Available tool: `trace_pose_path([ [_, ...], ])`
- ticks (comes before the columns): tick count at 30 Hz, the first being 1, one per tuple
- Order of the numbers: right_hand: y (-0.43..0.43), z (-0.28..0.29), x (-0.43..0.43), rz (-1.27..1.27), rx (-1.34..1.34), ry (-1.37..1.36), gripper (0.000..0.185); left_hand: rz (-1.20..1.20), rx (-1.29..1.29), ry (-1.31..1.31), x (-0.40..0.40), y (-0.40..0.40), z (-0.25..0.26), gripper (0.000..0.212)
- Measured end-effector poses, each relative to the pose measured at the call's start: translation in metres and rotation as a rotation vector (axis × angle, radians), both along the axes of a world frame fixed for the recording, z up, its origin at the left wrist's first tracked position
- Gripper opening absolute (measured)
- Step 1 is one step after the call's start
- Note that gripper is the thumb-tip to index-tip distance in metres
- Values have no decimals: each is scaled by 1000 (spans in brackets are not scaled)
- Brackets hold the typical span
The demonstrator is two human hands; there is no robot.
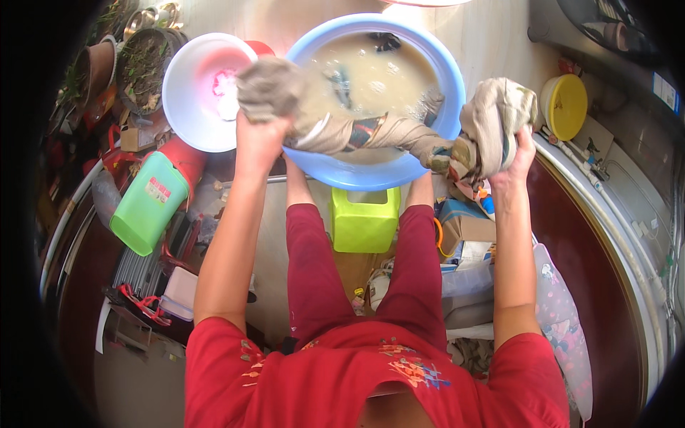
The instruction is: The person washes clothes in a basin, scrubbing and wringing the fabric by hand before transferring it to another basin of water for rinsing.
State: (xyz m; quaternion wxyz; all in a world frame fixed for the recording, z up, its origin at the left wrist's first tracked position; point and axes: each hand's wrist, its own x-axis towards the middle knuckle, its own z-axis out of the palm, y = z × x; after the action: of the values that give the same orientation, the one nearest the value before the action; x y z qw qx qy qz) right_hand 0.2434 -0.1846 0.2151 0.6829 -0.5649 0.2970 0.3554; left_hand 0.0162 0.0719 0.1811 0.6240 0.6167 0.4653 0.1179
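Observation:
A wet, twisted beige garment with patterned patches [396, 134] is stretched between my two hands, above a large blue plastic basin [455, 80]. My left hand [265, 134] grips its bunched end, which looks blurred. At the other side my right hand [516, 155] holds a thick folded bundle of the same cloth. Cloudy, sudsy water [369, 75] fills much of the basin, with dark cloth [385, 41] showing at its far edge and more cloth partly sunk in it. A white basin with a pink inside [187, 91] stands just left of the blue one.
A lime-green plastic stool [364, 232] stands between my legs. At left are a green plastic bin [147, 206] and a potted plant [142, 69]. Cardboard boxes [471, 227] and a yellow round container [568, 107] lie at right, near white pipes [604, 192].

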Motion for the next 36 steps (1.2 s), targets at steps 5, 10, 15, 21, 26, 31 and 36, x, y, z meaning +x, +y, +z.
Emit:
trace_pose_path([
  [5,29,-10,13,-97,-128,47,40,-788,379,-39,7,-32,57,51],
  [10,73,-29,12,-168,-103,-187,29,-1133,449,-188,27,-61,69,58],
  [15,91,-20,-28,362,-297,-510,26,-1210,611,-75,61,-52,69,82],
  [21,98,10,-52,249,110,-189,36,-1103,223,46,58,-23,66,84],
  [26,77,52,-36,350,694,223,53,-966,-60,-169,46,-9,67,66],
  [31,54,42,-21,390,750,200,54,-843,-446,-500,52,-11,80,51],
  [36,56,27,-49,428,847,315,66,-475,-899,-549,39,-38,75,52],
])
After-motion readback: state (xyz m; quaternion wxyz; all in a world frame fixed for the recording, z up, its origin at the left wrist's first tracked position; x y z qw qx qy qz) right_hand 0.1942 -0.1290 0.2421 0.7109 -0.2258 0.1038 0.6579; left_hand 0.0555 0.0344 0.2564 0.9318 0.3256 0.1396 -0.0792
